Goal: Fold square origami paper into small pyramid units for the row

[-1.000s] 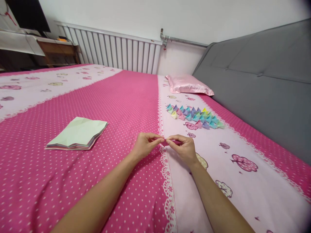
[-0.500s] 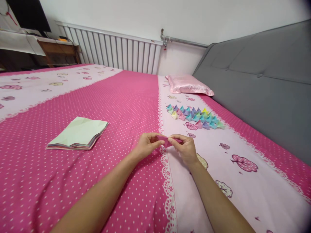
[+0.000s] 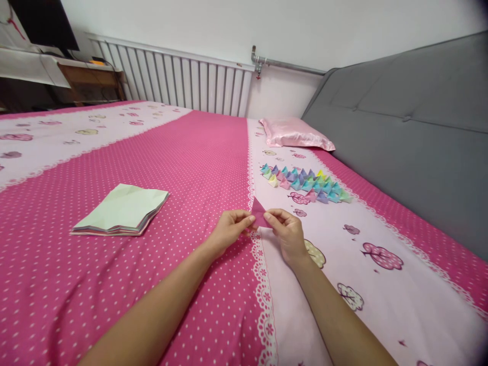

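Pink folded paper (image 3: 259, 213) stood pinched between left hand (image 3: 229, 231) and right hand (image 3: 287, 235) over the bed (image 3: 190, 168); paper stack (image 3: 122, 209) lay left, folded pieces (image 3: 305, 182) beyond, nothing between

"What's the bed (image 3: 206, 152) like from where you stand?"

"Wide, under a pink sheet with white dots. Two pale bands printed with little trees run along it, each edged in lace."

"Anything lying on it?"

"A stack of paper (image 3: 122, 209) on the dotted part, over to the left, with a pale green sheet on top. On the right-hand pale band there are small folded pieces (image 3: 305, 182) in tight rows, blue, pink, green and yellow, touching one another. Beyond them, on the same band, lies a shiny pink pillow (image 3: 295, 133)."
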`<state>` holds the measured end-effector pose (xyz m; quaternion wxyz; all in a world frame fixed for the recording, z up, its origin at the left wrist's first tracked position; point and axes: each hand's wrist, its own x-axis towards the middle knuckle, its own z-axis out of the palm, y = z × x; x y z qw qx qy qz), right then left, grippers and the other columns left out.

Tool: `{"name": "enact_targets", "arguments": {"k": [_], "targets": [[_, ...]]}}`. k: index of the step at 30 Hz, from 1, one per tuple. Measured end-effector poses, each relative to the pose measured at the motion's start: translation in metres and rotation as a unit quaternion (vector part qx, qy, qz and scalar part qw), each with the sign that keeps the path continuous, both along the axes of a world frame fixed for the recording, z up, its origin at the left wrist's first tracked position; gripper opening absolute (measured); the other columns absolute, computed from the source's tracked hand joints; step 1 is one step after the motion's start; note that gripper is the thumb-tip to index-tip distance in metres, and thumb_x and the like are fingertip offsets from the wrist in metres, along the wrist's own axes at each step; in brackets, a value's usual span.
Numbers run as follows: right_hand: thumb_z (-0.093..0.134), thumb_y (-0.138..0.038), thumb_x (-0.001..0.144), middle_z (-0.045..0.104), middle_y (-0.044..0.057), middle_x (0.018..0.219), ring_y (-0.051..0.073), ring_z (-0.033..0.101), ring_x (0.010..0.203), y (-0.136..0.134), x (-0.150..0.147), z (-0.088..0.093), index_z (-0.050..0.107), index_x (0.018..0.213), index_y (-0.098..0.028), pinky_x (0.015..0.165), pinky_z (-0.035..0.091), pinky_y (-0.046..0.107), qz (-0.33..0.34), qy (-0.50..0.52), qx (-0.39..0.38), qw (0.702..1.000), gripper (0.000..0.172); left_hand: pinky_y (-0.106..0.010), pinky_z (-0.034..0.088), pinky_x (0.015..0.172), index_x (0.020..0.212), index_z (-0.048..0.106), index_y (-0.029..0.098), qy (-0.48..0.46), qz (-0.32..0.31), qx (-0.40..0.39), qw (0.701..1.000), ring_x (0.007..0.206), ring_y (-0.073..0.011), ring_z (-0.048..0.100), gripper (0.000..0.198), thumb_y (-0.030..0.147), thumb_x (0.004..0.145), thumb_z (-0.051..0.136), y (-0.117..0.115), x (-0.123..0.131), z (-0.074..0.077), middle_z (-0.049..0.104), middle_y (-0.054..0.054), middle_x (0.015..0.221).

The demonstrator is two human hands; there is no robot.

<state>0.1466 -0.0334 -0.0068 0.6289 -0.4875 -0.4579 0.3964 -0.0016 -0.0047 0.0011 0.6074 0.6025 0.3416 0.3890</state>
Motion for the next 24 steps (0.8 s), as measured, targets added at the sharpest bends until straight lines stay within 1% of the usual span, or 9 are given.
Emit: {"name": "enact_targets", "arguments": {"k": [2, 5, 9, 11, 13, 16, 18, 21, 24], "targets": [[0.069, -0.036, 0.063, 0.063, 0.001, 0.068, 0.011, 0.052, 0.056, 0.0010, 0.0014, -0.0016, 0.065, 0.076, -0.016, 0.049, 0.043, 0.022, 0.004, -0.024, 0.006, 1.000, 0.025, -0.023, 0.039, 0.055, 0.070, 0.059, 0.013, 0.020, 0.012, 0.023, 0.999, 0.052, -0.0093, 0.050, 0.028, 0.040, 0.074, 0.056, 0.0010, -0.0011, 0.0003, 0.058, -0.001, 0.060], [0.069, -0.036, 0.064, 0.066, 0.003, 0.072, 0.014, 0.055, 0.061, 0.0029, 0.0044, -0.0042, 0.067, 0.077, -0.016, 0.056, 0.045, 0.025, 0.008, -0.075, 0.013, 0.997, 0.025, -0.023, 0.037, 0.055, 0.067, 0.055, 0.015, 0.084, 0.032, 0.103, 0.991, 0.054, -0.0105, 0.048, 0.028, 0.039, 0.079, 0.049, 0.0016, -0.0039, 0.0004, 0.053, 0.001, 0.058], [0.067, -0.035, 0.066, 0.067, 0.004, 0.077, 0.014, 0.057, 0.065, 0.0038, 0.0062, -0.0042, 0.068, 0.082, -0.016, 0.063, 0.045, 0.026, 0.021, -0.081, 0.014, 0.996, 0.025, -0.024, 0.033, 0.057, 0.064, 0.048, 0.017, 0.181, 0.030, 0.214, 0.959, 0.057, -0.0117, 0.043, 0.026, 0.033, 0.084, 0.040, -0.0004, -0.0060, 0.0012, 0.048, 0.002, 0.060], [0.067, -0.034, 0.067, 0.066, 0.002, 0.073, 0.012, 0.055, 0.062, 0.0027, 0.0057, -0.0025, 0.067, 0.078, -0.016, 0.061, 0.044, 0.024, 0.033, -0.070, 0.018, 0.997, 0.021, -0.025, 0.031, 0.057, 0.064, 0.045, 0.018, 0.213, 0.020, 0.260, 0.942, 0.059, -0.0122, 0.041, 0.026, 0.031, 0.085, 0.037, -0.0017, -0.0057, 0.0014, 0.046, 0.002, 0.061], [0.066, -0.034, 0.068, 0.061, -0.001, 0.061, 0.009, 0.050, 0.053, 0.0012, 0.0048, -0.0003, 0.065, 0.070, -0.016, 0.054, 0.041, 0.021, 0.034, -0.066, 0.021, 0.997, 0.018, -0.025, 0.031, 0.058, 0.065, 0.044, 0.018, 0.224, 0.007, 0.283, 0.933, 0.060, -0.0126, 0.041, 0.025, 0.031, 0.085, 0.035, -0.0024, -0.0052, 0.0012, 0.045, 0.002, 0.063], [0.064, -0.035, 0.071, 0.049, -0.005, 0.045, 0.006, 0.039, 0.041, -0.0005, 0.0042, 0.0024, 0.060, 0.062, -0.016, 0.043, 0.033, 0.019, 0.029, -0.053, 0.015, 0.998, 0.021, -0.025, 0.031, 0.057, 0.066, 0.044, 0.018, 0.215, -0.001, 0.277, 0.937, 0.059, -0.0123, 0.040, 0.026, 0.032, 0.086, 0.036, -0.0020, -0.0050, 0.0003, 0.045, 0.002, 0.063], [0.063, -0.035, 0.071, 0.048, -0.005, 0.043, 0.006, 0.040, 0.040, -0.0007, 0.0041, 0.0032, 0.057, 0.060, -0.016, 0.043, 0.033, 0.019, 0.029, -0.028, 0.010, 0.999, 0.023, -0.024, 0.031, 0.055, 0.066, 0.045, 0.018, 0.195, -0.003, 0.249, 0.949, 0.058, -0.0114, 0.040, 0.026, 0.035, 0.085, 0.037, -0.0009, -0.0048, -0.0010, 0.044, 0.002, 0.062], [0.064, -0.036, 0.071, 0.053, -0.003, 0.046, 0.007, 0.046, 0.043, 0.0002, 0.0040, 0.0027, 0.056, 0.061, -0.016, 0.047, 0.037, 0.020, 0.034, 0.021, 0.001, 0.999, 0.023, -0.022, 0.031, 0.052, 0.068, 0.046, 0.017, 0.141, -0.008, 0.170, 0.975, 0.053, -0.0095, 0.040, 0.028, 0.040, 0.084, 0.041, 0.0013, -0.0039, -0.0040, 0.044, 0.003, 0.059], [0.063, -0.038, 0.072, 0.056, -0.002, 0.049, 0.008, 0.048, 0.045, 0.0009, 0.0038, 0.0012, 0.058, 0.064, -0.016, 0.049, 0.039, 0.020, 0.055, 0.035, 0.000, 0.998, 0.023, -0.021, 0.032, 0.049, 0.069, 0.046, 0.016, 0.062, -0.021, 0.072, 0.995, 0.049, -0.0079, 0.041, 0.030, 0.043, 0.082, 0.044, 0.0022, -0.0021, -0.0065, 0.044, 0.004, 0.055]]}}
